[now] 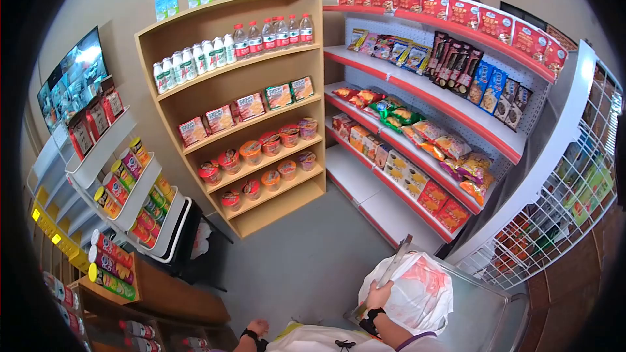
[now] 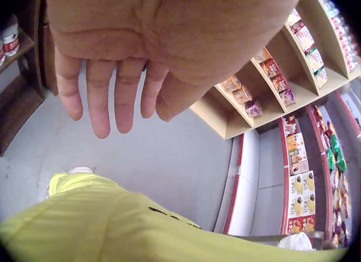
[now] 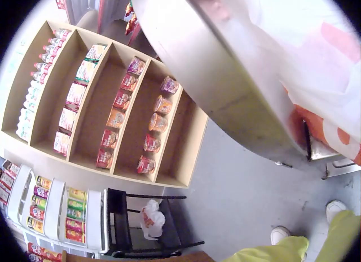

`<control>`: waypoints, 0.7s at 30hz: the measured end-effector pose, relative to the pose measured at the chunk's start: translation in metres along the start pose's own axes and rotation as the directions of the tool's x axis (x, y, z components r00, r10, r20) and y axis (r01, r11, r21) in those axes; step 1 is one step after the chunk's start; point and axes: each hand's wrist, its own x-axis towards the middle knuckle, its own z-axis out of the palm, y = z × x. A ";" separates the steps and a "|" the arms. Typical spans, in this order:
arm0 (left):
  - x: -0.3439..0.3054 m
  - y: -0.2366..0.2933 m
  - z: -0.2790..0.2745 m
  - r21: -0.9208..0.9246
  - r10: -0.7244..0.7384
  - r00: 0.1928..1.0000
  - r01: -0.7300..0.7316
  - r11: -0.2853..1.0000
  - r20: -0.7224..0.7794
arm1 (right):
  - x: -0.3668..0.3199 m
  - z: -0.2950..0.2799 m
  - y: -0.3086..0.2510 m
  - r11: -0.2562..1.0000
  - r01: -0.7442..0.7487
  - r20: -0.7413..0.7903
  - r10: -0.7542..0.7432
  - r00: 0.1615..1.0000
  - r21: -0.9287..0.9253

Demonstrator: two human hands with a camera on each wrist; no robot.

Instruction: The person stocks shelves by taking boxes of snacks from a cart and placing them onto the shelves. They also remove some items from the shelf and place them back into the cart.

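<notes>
My right hand (image 1: pixel 378 294) grips the metal edge (image 1: pixel 394 261) of a flat metal cart (image 1: pixel 479 287). In the right wrist view this metal edge (image 3: pixel 225 87) runs broad and close to the camera, with a bit of the hand at the top. Beside that hand a white plastic bag (image 1: pixel 424 293) with red print sits on the cart; its contents are hidden. My left hand (image 1: pixel 259 327) hangs low in front of the body, holding nothing. The left wrist view shows the fingers (image 2: pixel 98 98) of this hand loosely extended above the grey floor (image 2: pixel 163 154).
Ahead stands a wooden shelf (image 1: pixel 261 68) with bottles, boxes and cup noodles. Red-edged shelves (image 1: pixel 450 101) of snacks run along the right, near a white wire rack (image 1: pixel 554 215). At left are a chip-can rack (image 1: pixel 107 163), a black chair (image 3: pixel 118 217) and a wooden counter (image 1: pixel 176 300).
</notes>
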 end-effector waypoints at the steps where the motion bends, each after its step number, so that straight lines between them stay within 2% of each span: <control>1: -0.001 0.005 0.001 -0.002 -0.017 1.000 0.017 1.000 -0.019 | 0.000 -0.001 -0.002 1.000 0.005 -0.019 -0.005 1.000 0.003; 3: 0.006 0.004 -0.005 -0.113 -0.087 0.994 0.093 0.989 0.061 | -0.002 -0.003 -0.007 1.000 -0.020 0.001 0.020 1.000 -0.020; 5: 0.010 0.002 -0.003 -0.119 -0.034 0.995 0.045 0.992 0.092 | -0.001 -0.004 -0.009 1.000 0.003 -0.016 -0.003 1.000 -0.010; 7: 0.012 0.002 -0.001 -0.033 -0.094 0.996 0.093 0.995 -0.010 | -0.003 -0.006 -0.011 1.000 -0.003 -0.008 0.003 1.000 -0.006; 9: 0.004 0.007 -0.002 -0.014 -0.054 0.998 0.054 0.998 0.019 | -0.003 -0.004 -0.009 1.000 0.006 -0.024 -0.006 1.000 -0.006; 11: -0.004 0.018 -0.004 -0.060 -0.112 0.994 0.113 0.992 0.020 | 0.000 -0.001 -0.003 1.000 0.007 -0.021 -0.008 1.000 -0.022; 14: 0.000 0.013 -0.006 -0.045 -0.102 0.994 0.103 0.994 0.026 | 0.000 -0.001 -0.001 0.999 0.025 -0.009 -0.025 1.000 0.020; 21: -0.003 0.012 -0.007 0.017 -0.103 0.995 0.103 0.995 0.003 | -0.003 -0.007 -0.009 1.000 0.018 -0.007 -0.018 1.000 -0.022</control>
